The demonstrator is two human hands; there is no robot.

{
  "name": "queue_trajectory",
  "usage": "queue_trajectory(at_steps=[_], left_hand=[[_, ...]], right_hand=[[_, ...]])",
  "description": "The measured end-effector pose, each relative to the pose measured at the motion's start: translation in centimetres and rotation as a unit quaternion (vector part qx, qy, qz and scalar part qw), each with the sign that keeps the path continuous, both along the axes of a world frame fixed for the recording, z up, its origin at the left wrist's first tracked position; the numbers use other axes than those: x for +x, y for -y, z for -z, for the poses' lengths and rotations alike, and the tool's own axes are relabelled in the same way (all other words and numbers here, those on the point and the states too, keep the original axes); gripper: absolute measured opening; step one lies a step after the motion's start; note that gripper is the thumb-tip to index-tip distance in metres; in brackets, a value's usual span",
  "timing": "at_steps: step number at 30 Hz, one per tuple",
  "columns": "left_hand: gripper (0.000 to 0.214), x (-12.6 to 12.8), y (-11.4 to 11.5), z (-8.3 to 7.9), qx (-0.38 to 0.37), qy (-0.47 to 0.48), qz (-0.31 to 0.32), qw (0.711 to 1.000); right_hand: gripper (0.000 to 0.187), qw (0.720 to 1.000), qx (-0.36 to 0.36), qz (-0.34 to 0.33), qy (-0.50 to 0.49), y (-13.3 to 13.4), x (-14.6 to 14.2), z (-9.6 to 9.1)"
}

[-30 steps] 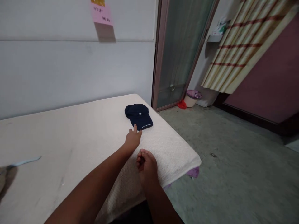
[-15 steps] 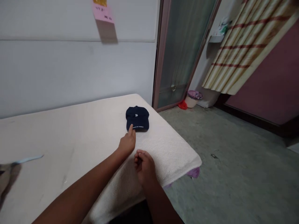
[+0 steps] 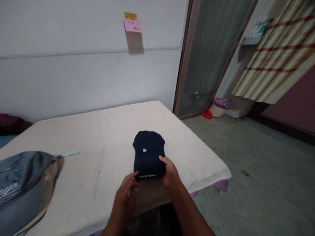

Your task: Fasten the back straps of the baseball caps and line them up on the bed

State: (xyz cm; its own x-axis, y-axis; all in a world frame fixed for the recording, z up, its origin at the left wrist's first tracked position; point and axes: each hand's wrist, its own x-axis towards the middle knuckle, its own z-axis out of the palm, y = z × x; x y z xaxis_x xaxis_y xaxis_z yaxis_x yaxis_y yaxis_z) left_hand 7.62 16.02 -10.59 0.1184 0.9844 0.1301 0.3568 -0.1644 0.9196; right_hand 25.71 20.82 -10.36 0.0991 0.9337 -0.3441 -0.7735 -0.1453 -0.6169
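Now | navy cap (image 3: 149, 141) | between left hand (image 3: 126, 190) — grip unclear — and right hand (image 3: 171, 173), pinching brim (image 3: 149, 166)

The cap (image 3: 149, 164) looks like matt, closely woven cloth. Under it, the bed cover (image 3: 197, 164) is dull fabric with a rough, pebbled weave. At near left, the grey article (image 3: 27, 167) seems soft, matt cloth. The far wall (image 3: 86, 82) is smooth with a faint sheen, its note (image 3: 133, 26) flat paper. At far right, the door pane (image 3: 209, 59) resembles cloudy glass; the curtain (image 3: 268, 62) is pleated cloth. The right-hand floor (image 3: 246, 196) looks hard and matt.
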Motion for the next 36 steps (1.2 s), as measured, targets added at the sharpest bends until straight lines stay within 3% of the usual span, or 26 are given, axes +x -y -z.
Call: queue_trajectory(at_steps=[2, 4, 7, 10, 12, 15, 19, 23, 25, 27, 31, 36], left_hand=[[0.008, -1.4, -0.6, 0.2, -0.069, 0.127, -0.101, 0.984], [0.009, -2.7, -1.7, 0.0, -0.163, 0.280, -0.173, 0.930], [0.026, -4.3, -3.2, -1.1, -0.282, 0.453, -0.114, 0.838], [0.038, -5.9, -4.1, -2.7, -0.280, 0.547, -0.058, 0.787], [0.032, -7.3, -4.3, -3.4, -0.254, 0.588, -0.093, 0.763], [0.023, -9.5, -4.3, -3.9, -0.280, 0.595, -0.152, 0.738], [0.024, -11.2, -3.7, -4.1, -0.319, 0.566, -0.171, 0.741], [0.010, -11.7, -2.5, -3.9, -0.305, 0.499, -0.138, 0.799], [0.014, -11.8, -1.8, -3.6, -0.305, 0.457, -0.096, 0.830], [0.024, -11.9, -1.2, -3.2, -0.319, 0.434, -0.037, 0.842], [0.038, -12.1, -0.6, -3.0, -0.343, 0.425, 0.067, 0.835], [0.041, -12.4, -1.1, -4.0, -0.385, 0.482, 0.041, 0.786]], right_hand=[[0.026, 0.999, 0.034, -0.036, -0.002, 0.2, -0.7, -0.3], [0.030, 0.994, 0.069, -0.079, -0.018, 0.3, -1.5, -0.7], [0.034, 0.982, 0.111, -0.145, -0.043, 0.6, -2.9, -1.5], [0.037, 0.965, 0.133, -0.219, -0.049, 1.1, -4.2, -2.1], [0.036, 0.953, 0.133, -0.271, -0.036, 1.4, -5.0, -2.3], [0.035, 0.937, 0.113, -0.330, -0.011, 1.7, -6.0, -2.2], [0.033, 0.936, 0.094, -0.340, 0.003, 1.5, -7.2, -1.9], [0.036, 0.954, 0.059, -0.294, -0.012, 1.0, -7.9, -1.9], [0.035, 0.961, 0.049, -0.271, -0.003, 0.8, -8.3, -2.0], [0.031, 0.962, 0.061, -0.267, 0.014, 0.6, -8.5, -2.1], [0.027, 0.960, 0.075, -0.269, 0.029, 0.5, -8.7, -2.1], [0.024, 0.963, 0.074, -0.259, 0.032, 0.8, -8.7, -2.1]])
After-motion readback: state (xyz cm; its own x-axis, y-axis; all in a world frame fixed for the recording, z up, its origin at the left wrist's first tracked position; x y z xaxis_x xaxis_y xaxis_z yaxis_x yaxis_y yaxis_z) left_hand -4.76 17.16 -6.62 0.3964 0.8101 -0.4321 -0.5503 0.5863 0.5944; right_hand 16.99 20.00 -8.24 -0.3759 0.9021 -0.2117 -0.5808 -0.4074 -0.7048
